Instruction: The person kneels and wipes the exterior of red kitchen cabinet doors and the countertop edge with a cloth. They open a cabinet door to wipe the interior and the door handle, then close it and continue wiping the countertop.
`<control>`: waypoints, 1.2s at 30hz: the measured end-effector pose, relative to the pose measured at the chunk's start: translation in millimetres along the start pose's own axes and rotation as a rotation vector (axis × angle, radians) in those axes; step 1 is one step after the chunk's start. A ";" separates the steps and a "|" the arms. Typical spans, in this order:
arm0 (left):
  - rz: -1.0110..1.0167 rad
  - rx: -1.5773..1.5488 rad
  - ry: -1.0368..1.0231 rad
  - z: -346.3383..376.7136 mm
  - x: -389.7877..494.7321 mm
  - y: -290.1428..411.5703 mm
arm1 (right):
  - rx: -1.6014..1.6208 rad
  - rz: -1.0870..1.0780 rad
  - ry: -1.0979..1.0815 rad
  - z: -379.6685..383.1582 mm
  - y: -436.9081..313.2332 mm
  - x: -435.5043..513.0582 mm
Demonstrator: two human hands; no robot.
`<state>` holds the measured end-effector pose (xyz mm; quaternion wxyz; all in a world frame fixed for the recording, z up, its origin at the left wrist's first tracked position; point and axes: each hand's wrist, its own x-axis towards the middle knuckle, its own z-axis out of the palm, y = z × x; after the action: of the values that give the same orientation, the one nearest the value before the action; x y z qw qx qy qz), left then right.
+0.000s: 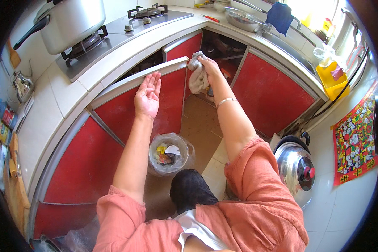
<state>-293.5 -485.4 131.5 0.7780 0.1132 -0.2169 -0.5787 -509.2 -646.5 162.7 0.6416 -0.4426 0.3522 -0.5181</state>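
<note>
A crumpled light grey cloth [197, 74] hangs from my right hand [210, 67], whose fingers are closed on it beside the upper corner of an open red cabinet door [171, 85]. The door has a pale metal edge strip [138, 80]. My left hand [148, 96] is in front of that door, palm up, with its fingers extended and nothing in it. Below the hands, a bin lined with a clear plastic bag [189, 154] stands on the floor and holds scraps.
Above are a gas stove [116, 28] with a large pot [71, 25], a metal basin [244, 20] and a sink [286, 47]. Another red door [271, 91] is at the right. A lidded wok [291, 167] stands near my right elbow. A cutting board [15, 195] is far left.
</note>
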 end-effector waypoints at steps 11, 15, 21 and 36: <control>0.007 0.047 -0.002 5.5 -2.5 -4.4 | -0.592 -0.009 -0.173 47.9 -36.9 1.5; 0.025 0.056 -0.005 9.3 -2.5 -8.7 | -1.001 -0.155 0.122 57.7 -27.6 14.0; -0.005 0.016 -0.024 14.0 2.2 -15.2 | -0.744 -0.087 0.279 33.1 -19.0 34.7; 0.004 -0.017 -0.033 3.3 1.6 -7.6 | -1.559 -0.822 0.100 58.4 -33.6 -63.4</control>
<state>-301.1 -489.0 131.6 0.7765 0.0966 -0.2249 -0.5806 -481.5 -575.1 214.6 -0.0962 -0.8227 0.4462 -0.3390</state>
